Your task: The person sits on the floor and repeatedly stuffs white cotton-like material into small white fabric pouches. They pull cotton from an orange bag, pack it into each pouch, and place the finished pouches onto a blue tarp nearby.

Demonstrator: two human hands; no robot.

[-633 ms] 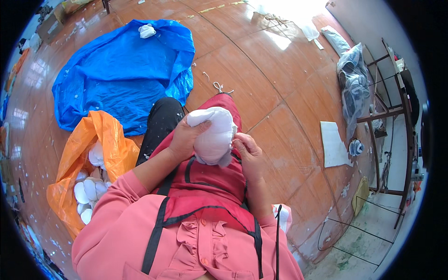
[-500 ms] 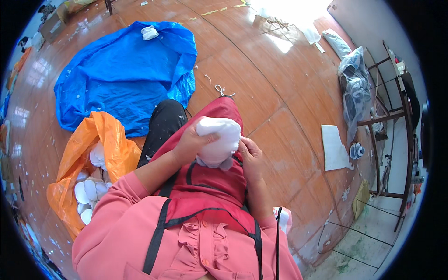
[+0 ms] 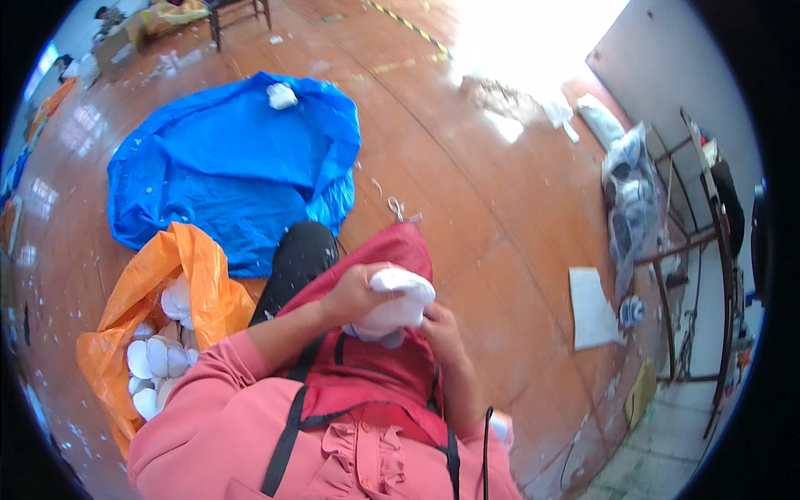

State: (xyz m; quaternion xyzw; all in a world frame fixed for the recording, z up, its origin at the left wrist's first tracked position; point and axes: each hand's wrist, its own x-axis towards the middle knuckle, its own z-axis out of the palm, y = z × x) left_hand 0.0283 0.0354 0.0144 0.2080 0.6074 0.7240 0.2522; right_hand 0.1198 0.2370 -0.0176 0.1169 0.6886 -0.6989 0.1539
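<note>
A soft white rounded fabric piece (image 3: pixel 392 307) is held above my lap, over the red apron (image 3: pixel 367 371). My left hand (image 3: pixel 352 293) grips its left side, thumb on top, fingers partly hidden behind it. At its right edge, my right hand (image 3: pixel 442 330) pinches the border between thumb and fingers. A greyish part hangs from the piece's lower end. To my left stands an orange plastic bag (image 3: pixel 117 321) with several white oval pads (image 3: pixel 158 357) inside.
A blue plastic sheet or bag (image 3: pixel 225 158) lies spread ahead on the left, with a small white bundle (image 3: pixel 282 96) on its far end. On the right are a flat white sheet (image 3: pixel 593 308), a clear plastic bag (image 3: pixel 631 196) and a dark metal rack (image 3: pixel 723 250).
Both hands and the white piece appear lower in the picture, as does the whole floor scene, as the view has tilted up. The piece is now tipped, its upper end folded toward me.
</note>
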